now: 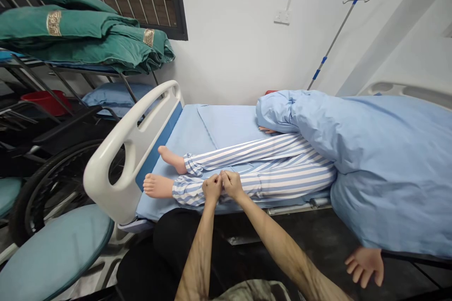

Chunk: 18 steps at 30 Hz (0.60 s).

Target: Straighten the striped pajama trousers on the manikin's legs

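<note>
striped pyjama trouser leg [282, 183] pinched closed between left hand [212, 188] and right hand [232, 185], above the cuff, on a hospital bed [122, 197]. cloth soft, light: best taken by a fold; manikin foot [158, 186] looks stiffer.

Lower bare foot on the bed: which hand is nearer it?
Left. The left hand is on the striped trouser leg, just past the cuff from the bare foot; the right hand is beside it, farther up the leg.
</note>
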{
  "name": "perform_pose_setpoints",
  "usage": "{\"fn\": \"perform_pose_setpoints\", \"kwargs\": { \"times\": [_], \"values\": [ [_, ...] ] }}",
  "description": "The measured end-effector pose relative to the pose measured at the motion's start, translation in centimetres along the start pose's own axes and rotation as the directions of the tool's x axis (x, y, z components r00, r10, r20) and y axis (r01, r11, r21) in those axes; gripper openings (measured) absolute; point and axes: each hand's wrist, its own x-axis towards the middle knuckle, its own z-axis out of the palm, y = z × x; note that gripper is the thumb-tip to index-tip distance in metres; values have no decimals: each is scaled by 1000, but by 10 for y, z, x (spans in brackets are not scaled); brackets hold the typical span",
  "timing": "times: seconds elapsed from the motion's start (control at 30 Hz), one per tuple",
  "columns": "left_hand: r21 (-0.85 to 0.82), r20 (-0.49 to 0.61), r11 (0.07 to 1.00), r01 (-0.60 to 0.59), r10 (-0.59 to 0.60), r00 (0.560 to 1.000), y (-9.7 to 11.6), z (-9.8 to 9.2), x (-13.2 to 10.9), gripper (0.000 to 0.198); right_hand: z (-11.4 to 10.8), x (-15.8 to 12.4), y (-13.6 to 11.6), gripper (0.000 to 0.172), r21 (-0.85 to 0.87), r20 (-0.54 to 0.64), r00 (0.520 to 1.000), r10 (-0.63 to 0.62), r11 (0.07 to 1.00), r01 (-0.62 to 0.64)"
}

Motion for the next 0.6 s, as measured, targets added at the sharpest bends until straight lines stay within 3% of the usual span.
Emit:
{"fn": "perform_pose_setpoints", "kwargs": {
  "times": [0.17, 0.27, 0.37, 0.47, 0.6],
  "values": [
    [-111, -11, 992, 56, -57, 998, 6, -1, 0, 41, 10, 0, 20, 42, -61, -20, 993, 116, 991, -117],
    [-296, -65, 953, 66, -89, 994, 15, -3, 3, 41, 11, 1, 22, 43, -19, -42, 992, 122, 992, -123],
    [-462, -153, 880, 105, -196, 969, 25, 1, 5, 40, 11, 4, 21, 45, 52, -64, 988, 137, 990, -134],
    [-365, -166, 913, 180, -254, 953, 31, 8, 2, 39, 10, 7, 19, 44, 150, -76, 981, 180, 974, -167],
    [-151, -127, 972, 181, -201, 971, 30, 14, -5, 37, 0, 10, 11, 43, 190, -83, 975, 204, 964, -185]
  ]
}}
